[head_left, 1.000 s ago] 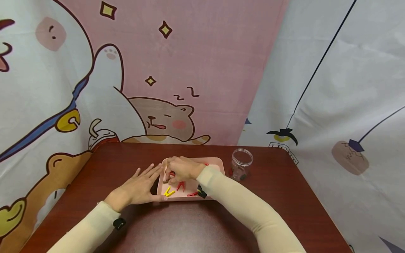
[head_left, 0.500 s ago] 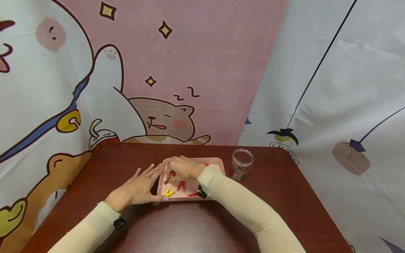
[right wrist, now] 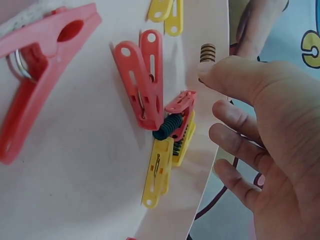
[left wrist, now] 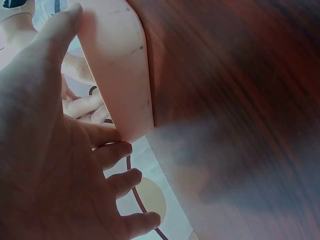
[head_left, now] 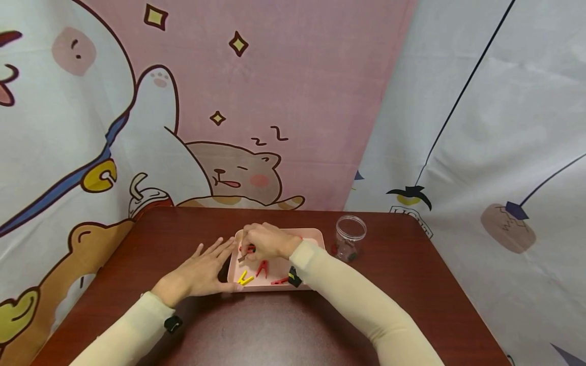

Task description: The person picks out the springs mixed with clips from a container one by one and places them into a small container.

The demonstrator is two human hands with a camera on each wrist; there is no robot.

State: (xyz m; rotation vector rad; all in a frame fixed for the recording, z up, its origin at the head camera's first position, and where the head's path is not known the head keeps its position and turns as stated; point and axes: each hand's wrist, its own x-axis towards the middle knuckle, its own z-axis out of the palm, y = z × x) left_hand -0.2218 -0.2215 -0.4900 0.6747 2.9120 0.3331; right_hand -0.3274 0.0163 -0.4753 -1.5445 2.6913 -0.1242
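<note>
Near-left corner of the tray point(head_left: 270, 288), one yellow clip point(head_left: 244, 278); two red clips point(head_left: 262, 268) rightward; left hand point(head_left: 197, 272) spread, released, touching the left edge; right hand point(head_left: 267, 241) pinching one brown coil point(right wrist: 208, 51) just inside; one jar point(head_left: 350, 236) past the right edge!

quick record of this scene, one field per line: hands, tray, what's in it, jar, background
left hand: fingers spread, touching the edge of the tray
right hand: pinches a brown ribbed piece over the tray
tray: light pink, on a dark reddish-brown table
in tray: red clips, yellow clips, a dark green ribbed piece
jar: clear, right of the tray in the head view; contents hard to make out
backdrop: cartoon print
</note>
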